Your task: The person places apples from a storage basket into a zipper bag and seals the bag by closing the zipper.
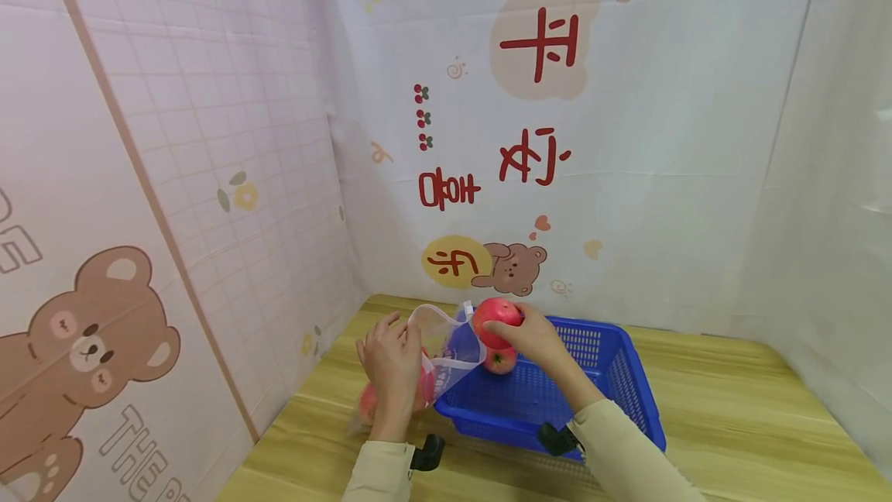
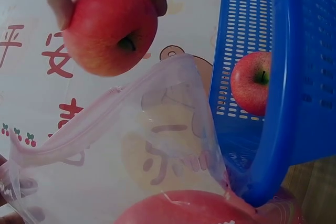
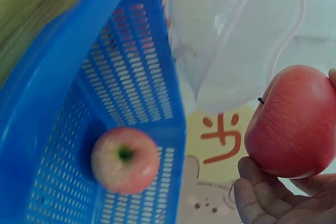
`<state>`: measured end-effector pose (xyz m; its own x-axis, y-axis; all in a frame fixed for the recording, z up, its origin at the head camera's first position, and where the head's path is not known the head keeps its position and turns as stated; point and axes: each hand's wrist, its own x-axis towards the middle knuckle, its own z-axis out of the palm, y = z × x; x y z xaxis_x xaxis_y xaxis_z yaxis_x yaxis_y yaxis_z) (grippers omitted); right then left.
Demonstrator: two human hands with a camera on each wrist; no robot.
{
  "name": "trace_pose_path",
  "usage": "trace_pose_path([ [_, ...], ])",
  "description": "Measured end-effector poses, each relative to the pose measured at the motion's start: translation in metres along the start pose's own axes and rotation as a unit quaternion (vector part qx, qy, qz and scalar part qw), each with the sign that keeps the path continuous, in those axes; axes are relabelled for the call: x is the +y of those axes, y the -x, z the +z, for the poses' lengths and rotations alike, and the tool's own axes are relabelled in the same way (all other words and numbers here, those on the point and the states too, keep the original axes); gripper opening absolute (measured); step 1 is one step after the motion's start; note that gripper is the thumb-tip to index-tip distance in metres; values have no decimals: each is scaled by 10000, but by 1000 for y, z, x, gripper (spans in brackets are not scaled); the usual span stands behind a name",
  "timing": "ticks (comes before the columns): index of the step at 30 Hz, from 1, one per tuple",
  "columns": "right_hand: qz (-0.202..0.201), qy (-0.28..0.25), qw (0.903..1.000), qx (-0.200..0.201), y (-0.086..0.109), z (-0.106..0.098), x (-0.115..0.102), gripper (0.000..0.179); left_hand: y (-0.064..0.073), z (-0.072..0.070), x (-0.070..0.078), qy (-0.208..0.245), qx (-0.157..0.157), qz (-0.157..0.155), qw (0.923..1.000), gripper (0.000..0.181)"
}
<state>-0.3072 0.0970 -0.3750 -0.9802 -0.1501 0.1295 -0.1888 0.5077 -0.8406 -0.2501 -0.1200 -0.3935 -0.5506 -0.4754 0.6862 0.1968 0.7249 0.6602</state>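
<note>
My right hand (image 1: 536, 338) grips a red apple (image 1: 496, 318) above the basket's far left corner, beside the bag's mouth. Another patch of red shows behind that apple in the left wrist view; I cannot tell what it is. My left hand (image 1: 392, 359) holds the rim of a clear zip bag (image 1: 456, 359), whose mouth gapes toward the held apple. Red apples (image 2: 189, 208) lie inside the bag, partly hidden by the left hand in the head view. One more apple (image 3: 125, 160) sits in the blue plastic basket (image 1: 627, 378).
The basket stands on a wood-grain table (image 1: 725, 386), right of the bag. A white printed cloth (image 1: 662, 177) hangs behind the table, and another printed cloth (image 1: 209, 177) hangs at the left.
</note>
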Motion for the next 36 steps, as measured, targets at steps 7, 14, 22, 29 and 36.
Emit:
trace_pose_path([
  [7,-1,-212,9995,-214,8,14,-16,78,-1,0,0,32,16,26,10000,21],
  [14,-423,504,9973,-317,14,27,-24,76,-3,0,-2,23,48,76,10000,21],
  [22,-676,1082,9914,-301,12,40,-32,76,-3,0,0,60,-13,-47,10000,21],
  [29,-938,1199,9883,-136,4,55,-40,75,-4,1,-3,34,61,-7,10000,20],
  [36,-925,1293,9871,170,-3,73,-47,82,-5,1,-4,-17,158,66,9999,20],
])
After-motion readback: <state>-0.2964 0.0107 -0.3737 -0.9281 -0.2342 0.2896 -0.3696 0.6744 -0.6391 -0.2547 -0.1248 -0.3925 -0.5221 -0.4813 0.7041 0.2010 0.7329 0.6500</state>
